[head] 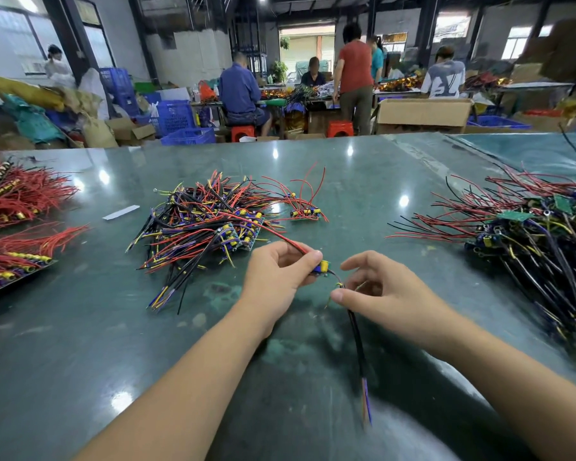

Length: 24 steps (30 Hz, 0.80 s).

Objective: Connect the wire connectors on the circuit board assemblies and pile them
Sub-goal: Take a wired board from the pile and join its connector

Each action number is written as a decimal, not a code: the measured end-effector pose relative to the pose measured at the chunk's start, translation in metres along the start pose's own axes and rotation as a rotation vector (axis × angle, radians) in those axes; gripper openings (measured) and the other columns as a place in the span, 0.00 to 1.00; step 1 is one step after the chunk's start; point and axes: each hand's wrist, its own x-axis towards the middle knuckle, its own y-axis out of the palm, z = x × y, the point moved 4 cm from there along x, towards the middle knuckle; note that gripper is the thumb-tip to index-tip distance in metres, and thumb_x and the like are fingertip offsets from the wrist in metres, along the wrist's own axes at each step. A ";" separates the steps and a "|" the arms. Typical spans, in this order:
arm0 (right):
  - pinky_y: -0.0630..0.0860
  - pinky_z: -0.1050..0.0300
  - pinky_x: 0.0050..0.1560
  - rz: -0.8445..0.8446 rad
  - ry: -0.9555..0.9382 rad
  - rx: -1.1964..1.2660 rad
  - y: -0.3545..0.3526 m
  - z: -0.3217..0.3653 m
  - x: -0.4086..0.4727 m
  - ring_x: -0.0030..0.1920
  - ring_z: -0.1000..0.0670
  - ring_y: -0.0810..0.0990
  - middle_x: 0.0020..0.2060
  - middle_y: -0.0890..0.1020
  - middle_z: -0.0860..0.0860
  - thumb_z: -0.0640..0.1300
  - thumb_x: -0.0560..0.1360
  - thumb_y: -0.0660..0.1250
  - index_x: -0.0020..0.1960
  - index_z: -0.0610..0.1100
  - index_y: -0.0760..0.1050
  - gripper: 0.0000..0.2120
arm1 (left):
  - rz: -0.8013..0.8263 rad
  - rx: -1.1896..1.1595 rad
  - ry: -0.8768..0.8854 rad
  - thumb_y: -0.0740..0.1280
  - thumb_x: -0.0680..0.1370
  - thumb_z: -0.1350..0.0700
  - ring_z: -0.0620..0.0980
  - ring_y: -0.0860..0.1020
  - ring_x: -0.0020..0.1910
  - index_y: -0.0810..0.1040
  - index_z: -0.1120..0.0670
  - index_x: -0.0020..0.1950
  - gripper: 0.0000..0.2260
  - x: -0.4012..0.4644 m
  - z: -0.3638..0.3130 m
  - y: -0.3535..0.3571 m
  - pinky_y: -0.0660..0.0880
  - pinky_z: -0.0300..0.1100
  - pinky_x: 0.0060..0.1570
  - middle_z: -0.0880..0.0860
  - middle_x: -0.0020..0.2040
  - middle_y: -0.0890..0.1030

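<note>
Above the green worktable (313, 168), the left hand (276, 274) pinches a small circuit board assembly (321, 268) while the right hand (379, 291) grips its black wire bundle (356, 331); aligning the connector squarely before pressing should seat it cleanly.

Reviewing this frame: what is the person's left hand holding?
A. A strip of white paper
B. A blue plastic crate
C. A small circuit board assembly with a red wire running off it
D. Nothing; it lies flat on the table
C: the left hand grips a small circuit board assembly above the green table, its red wire trailing toward the middle pile.
</note>
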 end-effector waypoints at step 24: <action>0.64 0.69 0.28 0.032 -0.136 0.288 -0.016 0.027 -0.008 0.27 0.57 0.66 0.34 0.82 0.49 0.38 0.78 0.63 0.43 0.41 0.79 0.08 | 0.280 -0.388 -0.335 0.58 0.81 0.59 0.52 0.83 0.34 0.76 0.56 0.50 0.07 -0.006 -0.007 0.000 0.79 0.40 0.31 0.53 0.40 0.80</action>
